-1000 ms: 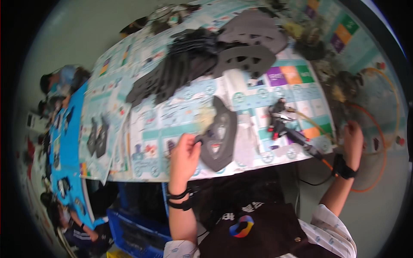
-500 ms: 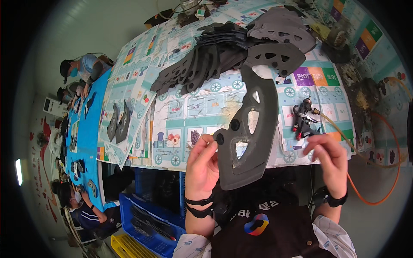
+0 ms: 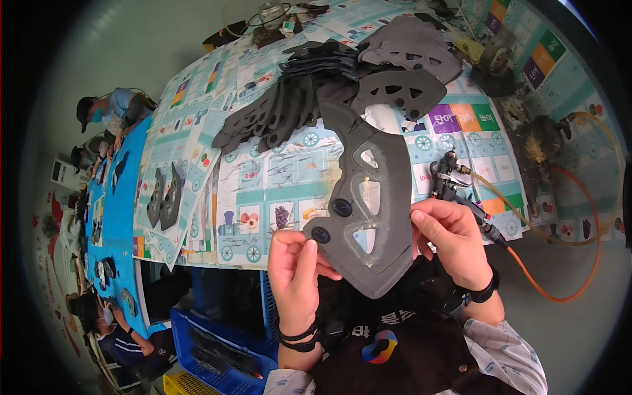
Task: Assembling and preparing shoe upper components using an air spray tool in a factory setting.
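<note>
A dark grey curved panel point(image 3: 391, 172) with several cut-out openings and two round black dots is held up over the table's near edge. My left hand point(image 3: 295, 273) pinches its lower left edge, close to the lower dot. On the opposite side, my right hand point(image 3: 455, 240) has thumb and fingers closed at the panel's right edge; the panel partly hides those fingertips. Just beyond my right hand lies a black and silver spray gun point(image 3: 451, 181) with hoses. Behind the held panel is a spread of similar dark panels point(image 3: 280, 108), with lighter grey ones point(image 3: 411, 46) stacked farther back.
Printed sheets cover the table point(image 3: 247, 178). Two small dark pieces point(image 3: 164, 197) lie at its left. An orange hose point(image 3: 540, 289) loops off the right side. Below stand a blue crate point(image 3: 197, 359) and a yellow crate point(image 3: 187, 383). Other people point(image 3: 115, 112) sit along a blue table point(image 3: 118, 230).
My right hand has come in from beside the spray gun to the panel's right edge. The panel has turned slightly, with my left hand still on it. The whole view has shifted a little.
</note>
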Motion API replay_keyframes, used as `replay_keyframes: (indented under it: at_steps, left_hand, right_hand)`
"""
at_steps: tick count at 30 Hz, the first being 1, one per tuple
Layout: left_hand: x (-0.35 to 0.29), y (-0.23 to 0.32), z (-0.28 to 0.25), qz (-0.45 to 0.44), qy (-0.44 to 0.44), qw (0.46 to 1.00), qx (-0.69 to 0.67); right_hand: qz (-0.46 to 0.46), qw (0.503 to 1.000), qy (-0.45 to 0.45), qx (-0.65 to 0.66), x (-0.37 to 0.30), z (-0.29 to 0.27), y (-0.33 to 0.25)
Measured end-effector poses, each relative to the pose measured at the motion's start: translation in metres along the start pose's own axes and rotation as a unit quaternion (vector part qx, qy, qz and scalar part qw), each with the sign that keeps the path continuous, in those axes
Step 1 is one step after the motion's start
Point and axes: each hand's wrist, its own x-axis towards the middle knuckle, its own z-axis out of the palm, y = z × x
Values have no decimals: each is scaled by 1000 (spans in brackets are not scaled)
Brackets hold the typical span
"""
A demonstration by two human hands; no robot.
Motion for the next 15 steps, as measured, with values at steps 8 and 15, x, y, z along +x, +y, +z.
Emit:
replay_keyframes:
  at_steps: [8,15]
  left_hand:
    - [8,3,-16,-110,-20,987,-113]
    - [9,3,-17,-39,-18,994,-104]
  right_hand:
    - [54,994,-34,93,-5,16,-14]
    - [103,989,-5,106,12,13,-2]
